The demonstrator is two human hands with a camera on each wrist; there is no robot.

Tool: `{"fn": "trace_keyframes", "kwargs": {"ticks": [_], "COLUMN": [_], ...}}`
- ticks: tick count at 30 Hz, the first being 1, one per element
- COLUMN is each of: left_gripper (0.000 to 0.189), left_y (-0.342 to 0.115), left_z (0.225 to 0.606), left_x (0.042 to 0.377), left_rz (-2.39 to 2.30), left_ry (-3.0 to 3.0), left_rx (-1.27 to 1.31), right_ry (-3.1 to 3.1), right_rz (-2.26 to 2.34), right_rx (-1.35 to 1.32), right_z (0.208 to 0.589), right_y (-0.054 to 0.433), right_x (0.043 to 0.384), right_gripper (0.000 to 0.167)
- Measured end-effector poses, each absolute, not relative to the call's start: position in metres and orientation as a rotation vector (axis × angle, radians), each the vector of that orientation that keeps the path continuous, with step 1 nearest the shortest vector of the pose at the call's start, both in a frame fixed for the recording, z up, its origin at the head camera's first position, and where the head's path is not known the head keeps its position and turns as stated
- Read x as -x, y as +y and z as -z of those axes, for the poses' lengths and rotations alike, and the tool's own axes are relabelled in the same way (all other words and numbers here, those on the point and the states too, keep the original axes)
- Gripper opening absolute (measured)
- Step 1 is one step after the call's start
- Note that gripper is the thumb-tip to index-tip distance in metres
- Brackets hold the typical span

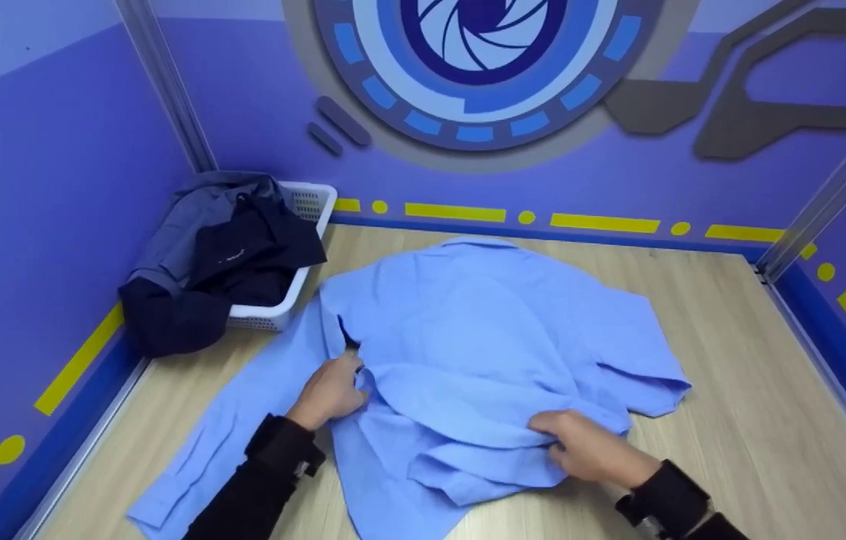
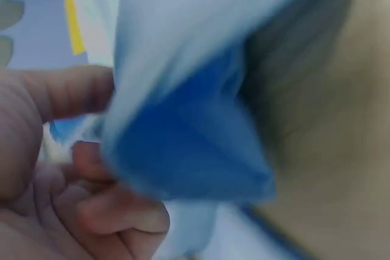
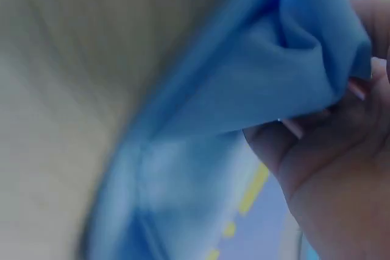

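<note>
A light blue shirt (image 1: 460, 315) lies spread over the table, collar toward the far wall, one long sleeve (image 1: 205, 442) stretching to the front left. My left hand (image 1: 329, 394) pinches the cloth at the shirt's left side, just below a dark gap by the sleeve. On the right, my right hand (image 1: 592, 446) grips the lower right part, where the cloth bunches in folds. In the left wrist view, thumb and curled fingers (image 2: 122, 211) hold a fold of the blue cloth. Gathered cloth (image 3: 304, 59) sits between thumb and fingers in the right wrist view.
A white basket (image 1: 307, 281) stands at the back left, heaped with dark clothes (image 1: 243, 247) that hang over its side. Purple walls (image 1: 33, 225) enclose the wooden table (image 1: 753, 420) at the left, back and right. Bare wood shows right of the shirt.
</note>
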State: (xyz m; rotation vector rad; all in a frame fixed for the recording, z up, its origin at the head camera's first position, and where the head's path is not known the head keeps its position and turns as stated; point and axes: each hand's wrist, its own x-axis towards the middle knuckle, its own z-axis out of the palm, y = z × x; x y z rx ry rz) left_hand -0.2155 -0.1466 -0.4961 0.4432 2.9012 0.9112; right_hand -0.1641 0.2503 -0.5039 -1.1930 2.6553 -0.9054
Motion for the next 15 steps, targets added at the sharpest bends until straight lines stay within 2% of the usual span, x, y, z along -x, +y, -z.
{"fn": "trace_keyframes", "kwargs": {"ticks": [2, 7, 12, 15], "left_gripper": [0.013, 0.018, 0.012, 0.008], "left_y": [-0.154, -0.169, -0.174, -0.172], "left_z": [0.483, 0.449, 0.44, 0.445], "left_x": [0.211, 0.197, 0.188, 0.186], "left_rz": [-0.897, -0.941, -1.167, -1.144], "left_ry": [2.832, 2.415, 1.893, 1.58], "left_rx": [-0.608, -1.023, -1.262, -1.277], "right_ry": [2.591, 2.484, 2.269, 2.04], "right_rz": [1.004, 1.05, 1.014, 0.989], "right_rx": [1.223, 1.214, 1.087, 1.002], "right_z": [0.489, 0.448, 0.428, 0.428], "right_y": [0.267, 0.313, 0.342, 0.346], "right_x": [0.169, 0.177, 0.175, 0.171], "right_gripper": [0.034, 0.04, 0.032, 0.018]}}
